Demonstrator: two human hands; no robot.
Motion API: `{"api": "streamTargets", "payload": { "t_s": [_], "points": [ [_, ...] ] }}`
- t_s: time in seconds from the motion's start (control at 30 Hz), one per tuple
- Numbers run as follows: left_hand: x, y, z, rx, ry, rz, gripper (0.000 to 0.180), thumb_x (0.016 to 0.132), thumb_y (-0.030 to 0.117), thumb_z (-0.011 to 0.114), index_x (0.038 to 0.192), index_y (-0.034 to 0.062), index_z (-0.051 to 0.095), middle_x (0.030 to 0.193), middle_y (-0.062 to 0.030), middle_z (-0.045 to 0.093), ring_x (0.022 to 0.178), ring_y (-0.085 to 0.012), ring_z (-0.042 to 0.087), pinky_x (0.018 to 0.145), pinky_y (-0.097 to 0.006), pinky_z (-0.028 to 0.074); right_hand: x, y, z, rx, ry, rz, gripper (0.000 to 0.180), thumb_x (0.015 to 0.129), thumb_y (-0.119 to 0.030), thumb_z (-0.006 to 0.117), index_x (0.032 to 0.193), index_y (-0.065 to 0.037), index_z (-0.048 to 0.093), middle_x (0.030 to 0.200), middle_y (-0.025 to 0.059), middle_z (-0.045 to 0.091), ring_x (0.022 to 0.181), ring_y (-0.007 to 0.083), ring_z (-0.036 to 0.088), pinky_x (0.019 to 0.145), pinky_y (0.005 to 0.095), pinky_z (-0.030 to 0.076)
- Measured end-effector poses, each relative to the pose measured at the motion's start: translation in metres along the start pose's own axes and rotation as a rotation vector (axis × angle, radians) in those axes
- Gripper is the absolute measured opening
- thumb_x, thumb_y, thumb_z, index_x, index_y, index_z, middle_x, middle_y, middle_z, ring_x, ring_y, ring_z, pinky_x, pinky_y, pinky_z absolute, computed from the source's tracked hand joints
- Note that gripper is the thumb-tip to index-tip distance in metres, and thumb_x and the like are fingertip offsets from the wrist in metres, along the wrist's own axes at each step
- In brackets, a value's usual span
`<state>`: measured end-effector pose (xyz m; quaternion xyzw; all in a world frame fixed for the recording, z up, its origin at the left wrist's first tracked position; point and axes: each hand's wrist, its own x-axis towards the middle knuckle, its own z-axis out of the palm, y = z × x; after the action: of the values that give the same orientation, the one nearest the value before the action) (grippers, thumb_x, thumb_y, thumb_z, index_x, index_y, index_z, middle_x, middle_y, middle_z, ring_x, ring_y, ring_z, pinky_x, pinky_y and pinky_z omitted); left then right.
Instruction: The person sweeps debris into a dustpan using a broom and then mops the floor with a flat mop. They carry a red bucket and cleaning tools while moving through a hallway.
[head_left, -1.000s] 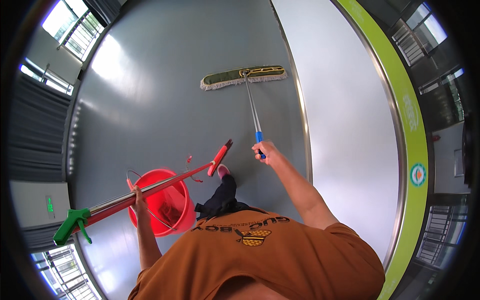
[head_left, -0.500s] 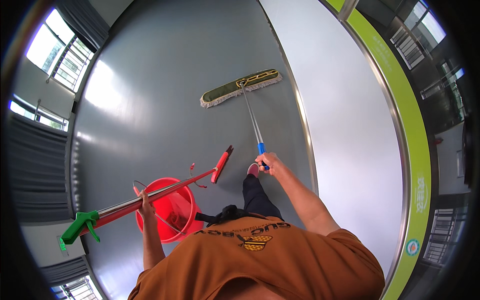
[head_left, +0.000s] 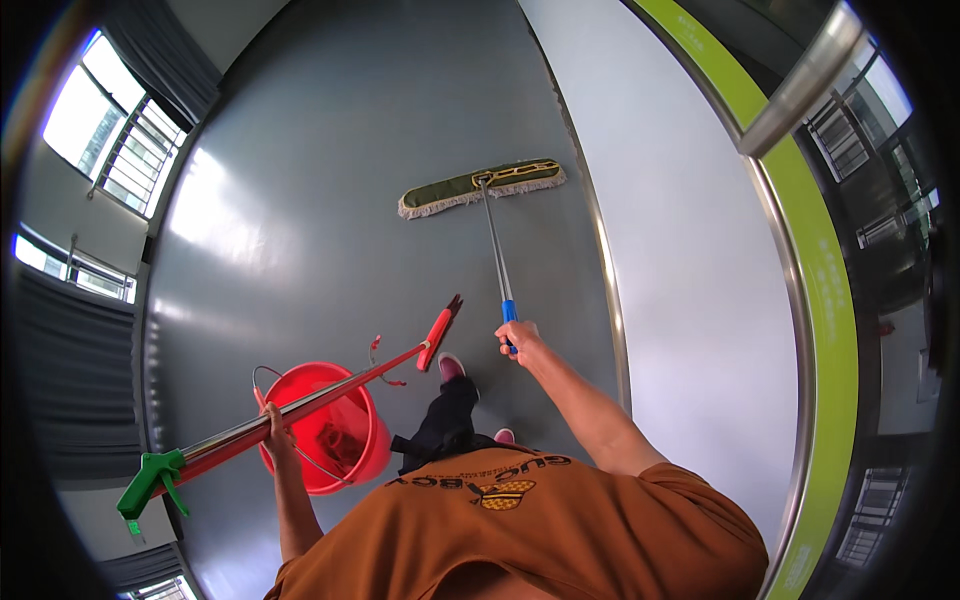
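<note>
My right hand (head_left: 517,340) is closed round the blue grip of a dust mop (head_left: 497,245). Its wide green head with a pale fringe lies flat on the grey floor ahead of me. My left hand (head_left: 277,432) is wrapped round two long poles held together at a slant. One belongs to a red-headed floor brush (head_left: 434,338); the other is a silver litter picker (head_left: 160,478) with a green trigger handle and a red-tipped claw. Below that hand is a red bucket (head_left: 378,440) with reddish material inside. Whether my fingers also hold its wire handle, I cannot tell.
A white raised surface (head_left: 700,220) with a metal edge runs along my right, bordered by a lime-green strip (head_left: 835,330). On the left stand a wall with barred windows (head_left: 120,120) and dark curtains (head_left: 80,360). My shoes (head_left: 452,367) are close behind the brush head.
My feet have shifted in a step, and the surroundings have slid back a little. My right hand and the mop's grip sit slightly farther left and nearer me. Both holds are unchanged.
</note>
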<state>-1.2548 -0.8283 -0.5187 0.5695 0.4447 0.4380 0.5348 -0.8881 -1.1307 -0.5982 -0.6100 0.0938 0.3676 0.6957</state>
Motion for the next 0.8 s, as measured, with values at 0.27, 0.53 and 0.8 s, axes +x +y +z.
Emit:
{"api": "streamTargets", "payload": {
  "t_s": [0.27, 0.53, 0.8],
  "points": [
    [0.068, 0.012, 0.010, -0.024, -0.119, -0.057, 0.026, 0.084, 0.038, 0.060, 0.088, 0.0128, 0.053, 0.062, 0.0048, 0.041, 0.046, -0.0020, 0.033, 0.036, -0.017, 0.022, -0.001, -0.015, 0.053, 0.037, 0.037, -0.017, 0.018, 0.068, -0.008, 0.060, 0.059, -0.009, 0.045, 0.052, 0.0022, 0.045, 0.037, 0.0111, 0.045, 0.033, 0.0244, 0.022],
    [0.089, 0.001, -0.006, -0.020, -0.173, -0.057, 0.026, 0.083, 0.037, 0.061, 0.095, 0.0162, 0.052, 0.061, 0.0055, 0.040, 0.044, -0.0022, 0.034, 0.034, -0.016, 0.024, -0.013, 0.002, 0.060, 0.018, -0.015, -0.003, 0.018, 0.069, -0.009, 0.059, 0.058, -0.010, 0.044, 0.053, 0.0010, 0.045, 0.038, 0.0099, 0.044, 0.034, 0.0244, 0.021],
    [0.105, -0.022, -0.022, 0.068, -0.141, -0.024, 0.034, 0.080, 0.045, 0.062, 0.097, 0.0167, 0.053, 0.062, 0.0048, 0.042, 0.046, -0.0029, 0.036, 0.035, -0.017, 0.024, -0.025, -0.003, 0.051, -0.067, 0.005, -0.012, 0.017, 0.071, -0.011, 0.059, 0.061, -0.011, 0.045, 0.054, 0.0006, 0.047, 0.039, 0.0107, 0.046, 0.034, 0.0245, 0.024]
  ]
}}
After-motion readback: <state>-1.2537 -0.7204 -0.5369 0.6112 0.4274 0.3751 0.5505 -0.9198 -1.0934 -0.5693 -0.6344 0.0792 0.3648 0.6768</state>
